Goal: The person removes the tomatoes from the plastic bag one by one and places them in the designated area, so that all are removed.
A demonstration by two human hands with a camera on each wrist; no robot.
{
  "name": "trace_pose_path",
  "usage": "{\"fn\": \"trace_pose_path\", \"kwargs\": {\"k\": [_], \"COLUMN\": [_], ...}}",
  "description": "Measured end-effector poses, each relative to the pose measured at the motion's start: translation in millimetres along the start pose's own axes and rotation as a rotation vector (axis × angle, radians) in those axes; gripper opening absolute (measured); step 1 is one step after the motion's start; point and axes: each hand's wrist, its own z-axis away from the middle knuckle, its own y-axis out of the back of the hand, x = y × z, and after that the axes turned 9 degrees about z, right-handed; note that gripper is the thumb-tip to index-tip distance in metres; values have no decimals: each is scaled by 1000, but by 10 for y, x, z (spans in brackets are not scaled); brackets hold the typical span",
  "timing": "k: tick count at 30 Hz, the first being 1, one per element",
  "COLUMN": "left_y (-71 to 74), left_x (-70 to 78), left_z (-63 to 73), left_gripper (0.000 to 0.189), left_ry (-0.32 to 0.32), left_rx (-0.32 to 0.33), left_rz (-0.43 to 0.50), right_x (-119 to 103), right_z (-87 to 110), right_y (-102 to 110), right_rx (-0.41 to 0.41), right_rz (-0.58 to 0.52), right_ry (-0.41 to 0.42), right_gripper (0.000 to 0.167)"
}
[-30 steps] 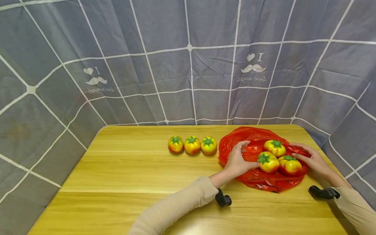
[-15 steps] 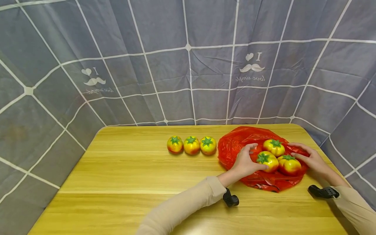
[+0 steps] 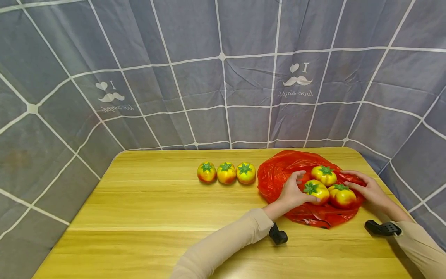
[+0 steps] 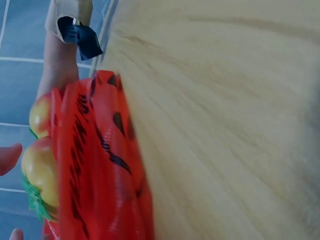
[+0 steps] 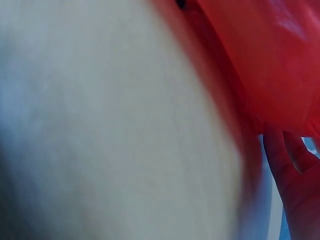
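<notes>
A red plastic bag (image 3: 275,176) lies spread on the table's right side. Three yellow-and-red tomatoes with green leafy tops sit in it: the back one (image 3: 324,175), the front-left one (image 3: 318,193) and the front-right one (image 3: 343,197). My left hand (image 3: 290,193) reaches around the front-left tomato, thumb overlapping its lower left edge and fingers apart behind it. The left wrist view shows this thumb (image 4: 9,159) beside the tomatoes. At the bag's right edge my right hand (image 3: 373,190) rests with thumb and forefinger spread. Red plastic partly covers its fingers (image 5: 280,160) in the right wrist view.
Three more tomatoes stand in a row left of the bag: left (image 3: 207,172), middle (image 3: 226,173) and right (image 3: 246,173). They are on a wooden table (image 3: 146,209). A grey checked curtain (image 3: 195,85) hangs behind and at both sides.
My left hand has moved right and closer around the front-left tomato, its thumb now over the fruit's edge. The right hand, bag and tomatoes have hardly moved.
</notes>
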Motion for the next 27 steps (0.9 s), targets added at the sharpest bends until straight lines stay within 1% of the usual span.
{"fn": "trace_pose_path", "kwargs": {"k": [3, 8, 15, 19, 23, 27], "left_y": [-5, -14, -16, -21, -34, -51], "left_x": [-48, -103, -119, -120, -128, -152], "left_z": [-29, -54, -54, -45, -37, -44], "left_gripper": [76, 78, 78, 77, 77, 78], "left_ry": [-1, 4, 8, 26, 35, 25], "left_rx": [-13, -37, -45, -47, -52, -58], "left_rz": [-8, -12, -32, -41, -57, -82], "right_x": [-5, -11, -11, -9, -3, 12], "right_z": [1, 9, 13, 16, 16, 15], "right_y": [-5, -14, -12, -11, -14, -14], "right_rx": [-3, -21, -15, -15, -23, -31], "right_rz": [-6, -49, -31, -17, -39, -78], "right_ry": [-1, -8, -9, 5, 18, 18], "right_gripper": [36, 37, 36, 36, 37, 39]}}
